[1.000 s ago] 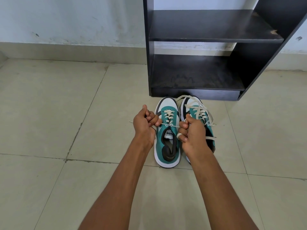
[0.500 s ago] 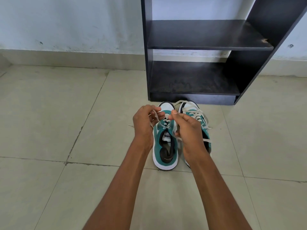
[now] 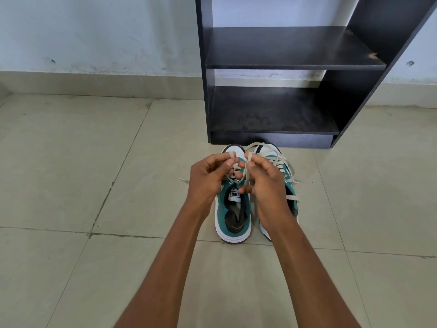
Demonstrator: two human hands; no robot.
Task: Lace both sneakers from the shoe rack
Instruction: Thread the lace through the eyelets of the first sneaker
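Pale tiled floor [image 3: 71, 162], scuffed wall [image 3: 94, 31]; black shoe rack [image 3: 283, 67] at 12 o'clock. Teal sneakers [image 3: 233, 216] at centre; left hand [image 3: 208, 178], right hand [image 3: 267, 183] pinching lace [image 3: 247, 171].

Tiled floor [image 3: 71, 162] meets a pale, seemingly scuffed wall [image 3: 94, 31].

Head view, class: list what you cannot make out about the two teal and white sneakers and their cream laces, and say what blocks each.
- Left teal and white sneaker: its upper eyelets and any knot, head view, hidden behind both hands, left hand and right hand.
- Right teal and white sneaker: heel and opening, covered by the right hand and forearm.
- Cream laces: which loose strands belong where, too tangled to tell.
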